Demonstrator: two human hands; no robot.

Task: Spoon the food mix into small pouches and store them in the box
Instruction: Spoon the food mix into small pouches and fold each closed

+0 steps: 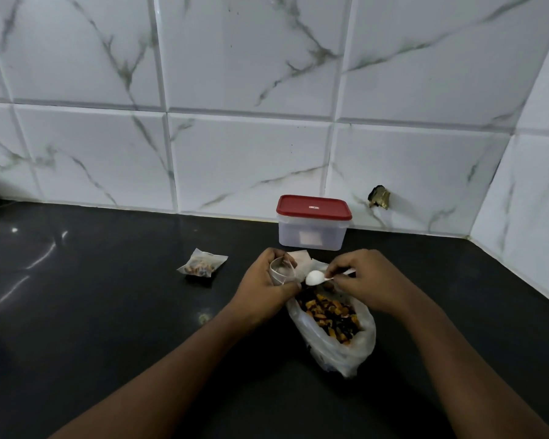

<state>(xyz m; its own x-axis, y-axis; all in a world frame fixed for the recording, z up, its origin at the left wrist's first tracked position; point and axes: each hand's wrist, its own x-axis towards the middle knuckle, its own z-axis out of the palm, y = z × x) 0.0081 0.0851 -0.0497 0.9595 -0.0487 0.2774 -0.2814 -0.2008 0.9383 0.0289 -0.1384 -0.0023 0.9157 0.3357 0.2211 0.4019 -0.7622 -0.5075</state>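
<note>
The food mix, orange and dark pieces, lies in a thin, crumpled plastic bag that is open on the glossy black table. Just left of the bag, the left hand grips a small translucent pouch, and the right hand pinches the handle of a white plastic spoon, its bowl beside the pouch. A filled pouch lies flat further left, and the clear box with a red lid stands closed, far by the tiled wall.
</note>
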